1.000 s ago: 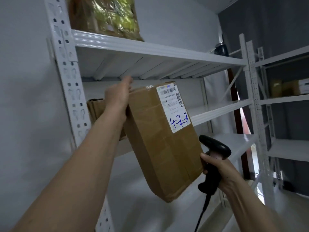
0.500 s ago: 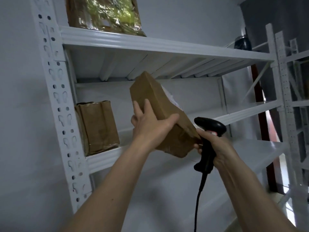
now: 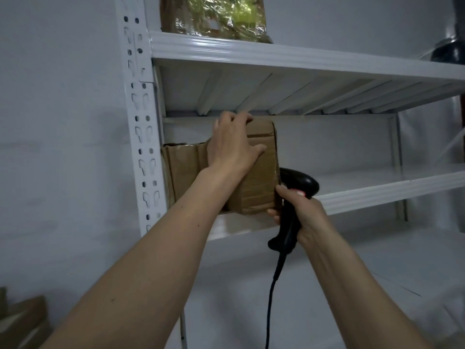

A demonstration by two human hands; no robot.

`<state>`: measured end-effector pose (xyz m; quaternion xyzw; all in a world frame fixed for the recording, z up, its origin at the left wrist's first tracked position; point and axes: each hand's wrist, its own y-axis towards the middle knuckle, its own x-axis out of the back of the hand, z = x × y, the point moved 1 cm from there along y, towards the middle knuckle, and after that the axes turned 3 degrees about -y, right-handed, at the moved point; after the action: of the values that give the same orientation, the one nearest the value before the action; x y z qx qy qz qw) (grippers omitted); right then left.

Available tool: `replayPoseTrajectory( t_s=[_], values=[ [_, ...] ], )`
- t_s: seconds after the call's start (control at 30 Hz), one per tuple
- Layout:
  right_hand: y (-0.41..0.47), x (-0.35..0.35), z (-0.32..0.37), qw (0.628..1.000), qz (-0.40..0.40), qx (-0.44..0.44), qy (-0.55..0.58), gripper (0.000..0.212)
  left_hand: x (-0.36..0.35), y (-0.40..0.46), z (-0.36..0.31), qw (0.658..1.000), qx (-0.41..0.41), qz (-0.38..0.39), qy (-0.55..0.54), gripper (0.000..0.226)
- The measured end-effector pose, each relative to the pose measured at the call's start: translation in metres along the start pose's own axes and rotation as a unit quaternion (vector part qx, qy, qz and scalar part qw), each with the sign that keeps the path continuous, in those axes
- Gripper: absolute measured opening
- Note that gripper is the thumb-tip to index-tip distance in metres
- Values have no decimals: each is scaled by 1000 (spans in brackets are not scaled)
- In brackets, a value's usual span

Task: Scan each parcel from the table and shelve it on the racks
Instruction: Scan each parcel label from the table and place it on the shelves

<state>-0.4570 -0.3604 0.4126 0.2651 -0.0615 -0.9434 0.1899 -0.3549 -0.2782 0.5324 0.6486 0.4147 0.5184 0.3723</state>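
A brown cardboard parcel [image 3: 259, 182] stands upright on the middle rack shelf [image 3: 377, 195], right beside another brown parcel [image 3: 183, 170] at the shelf's left end. My left hand [image 3: 234, 144] lies over the parcel's upper left front, fingers curled on its top edge. My right hand [image 3: 302, 212] grips a black corded barcode scanner [image 3: 297, 187], and its fingertips touch the parcel's lower right corner. The parcel's label is hidden.
The white perforated rack post [image 3: 141, 137] rises at the left. A foil-wrapped parcel [image 3: 216, 18] sits on the top shelf [image 3: 276, 56], with a dark object [image 3: 450, 51] at its far right. Cardboard boxes [image 3: 22, 321] lie at the lower left. The scanner cable [image 3: 271, 298] hangs down.
The parcel went from tilted in the air to standing upright on the middle shelf beside the other box. Both hands followed it to the left, and the view shifted left.
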Motion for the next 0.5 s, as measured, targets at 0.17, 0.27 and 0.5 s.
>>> replayPoseTrajectory(
  t_s=[0.17,0.27,0.5],
  values=[
    [11,-16,-19,1000,-17,-3,-19,31,-8,-9,17,998,36,1,41,65],
    [14,-17,-23,999,-30,13,-40,29,-10,-15,20,997,32,-17,63,66],
    [2,-6,-30,995,-63,65,-53,17,-7,-31,23,997,20,-48,52,60]
  ],
)
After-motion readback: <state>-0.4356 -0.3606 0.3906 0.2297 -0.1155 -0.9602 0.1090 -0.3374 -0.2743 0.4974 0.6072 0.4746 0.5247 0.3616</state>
